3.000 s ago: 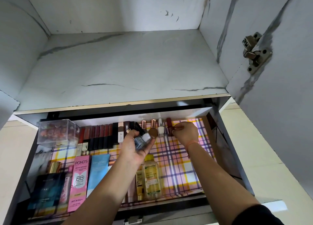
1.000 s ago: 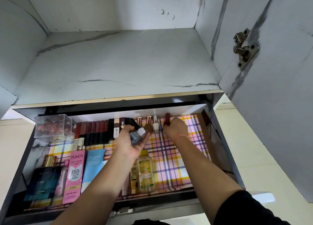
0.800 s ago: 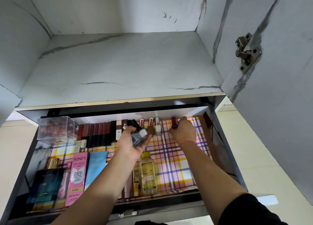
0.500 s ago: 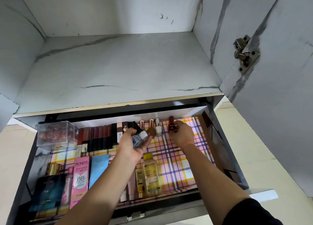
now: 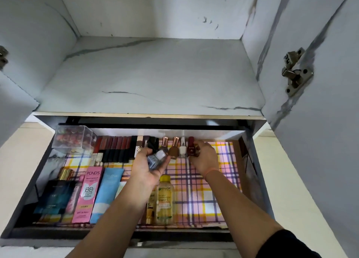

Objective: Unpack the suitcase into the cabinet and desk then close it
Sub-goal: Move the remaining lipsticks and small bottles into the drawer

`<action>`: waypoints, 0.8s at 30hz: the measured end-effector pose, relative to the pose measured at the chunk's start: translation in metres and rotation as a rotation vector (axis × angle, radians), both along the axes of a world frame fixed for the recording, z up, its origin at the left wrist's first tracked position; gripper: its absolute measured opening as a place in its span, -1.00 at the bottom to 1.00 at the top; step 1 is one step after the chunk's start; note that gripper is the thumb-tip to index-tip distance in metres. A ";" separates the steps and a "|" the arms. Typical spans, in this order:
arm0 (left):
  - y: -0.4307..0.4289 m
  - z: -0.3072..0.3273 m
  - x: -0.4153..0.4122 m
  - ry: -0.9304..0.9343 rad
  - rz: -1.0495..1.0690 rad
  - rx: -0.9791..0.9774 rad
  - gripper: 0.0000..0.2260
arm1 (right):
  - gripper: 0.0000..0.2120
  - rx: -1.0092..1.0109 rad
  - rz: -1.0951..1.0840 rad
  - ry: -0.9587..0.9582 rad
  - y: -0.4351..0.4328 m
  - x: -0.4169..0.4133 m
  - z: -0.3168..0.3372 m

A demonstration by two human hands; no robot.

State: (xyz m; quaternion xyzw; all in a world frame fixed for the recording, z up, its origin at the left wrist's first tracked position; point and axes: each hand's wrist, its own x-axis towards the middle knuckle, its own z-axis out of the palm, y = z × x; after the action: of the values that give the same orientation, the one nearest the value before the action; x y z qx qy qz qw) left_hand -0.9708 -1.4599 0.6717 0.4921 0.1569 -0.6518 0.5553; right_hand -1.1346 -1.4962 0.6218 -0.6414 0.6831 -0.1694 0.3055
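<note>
We look down into an open drawer (image 5: pixel 213 135) lined with pink-and-yellow plaid paper. It sits below a bare, marble-patterned cabinet shelf (image 5: pixel 151 77) at 12 o'clock.

Near the centre, our left grip (image 5: pixel 149 170) is turned palm up and clenched round a small cluster of pale blue nail polish bottles (image 5: pixel 158 157). Just at its 3 o'clock, our right grip (image 5: pixel 205 160) pinches a dark red nail polish bottle (image 5: pixel 191 148). That bottle stands upright against the drawer's back wall, at the right end of a row beside a white bottle (image 5: pixel 182 150) and a brown bottle (image 5: pixel 173 151).

At 10 o'clock from the left grip runs a row of dark lipsticks (image 5: pixel 114 149). A clear plastic box (image 5: pixel 73 139) sits in the back left corner.

At 7 o'clock lie a pink Pond's tube (image 5: pixel 87 195), a light blue tube (image 5: pixel 107 193) and a dark blue box (image 5: pixel 54 197). At 6 o'clock, a yellow-capped Garnier bottle (image 5: pixel 164 199) lies beside our left forearm.
</note>
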 end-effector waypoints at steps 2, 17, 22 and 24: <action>0.000 -0.001 -0.001 -0.005 0.047 -0.004 -0.80 | -0.52 -0.010 0.022 -0.019 -0.002 0.001 0.003; 0.012 0.011 0.009 -0.017 0.178 -0.035 -0.87 | -0.68 -0.285 0.530 0.463 -0.010 0.026 0.016; 0.015 0.007 0.018 0.003 0.147 -0.038 -0.86 | -0.81 -0.299 0.562 0.476 -0.007 0.034 0.015; 0.010 0.005 0.021 0.007 0.123 -0.037 -0.84 | -0.81 -0.298 0.547 0.460 -0.008 0.037 0.015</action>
State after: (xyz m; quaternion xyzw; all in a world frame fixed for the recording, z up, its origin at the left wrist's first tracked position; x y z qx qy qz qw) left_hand -0.9498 -1.4495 0.6767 0.4689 0.1766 -0.6211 0.6027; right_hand -1.0978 -1.5043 0.6368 -0.8585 0.5054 -0.0308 0.0815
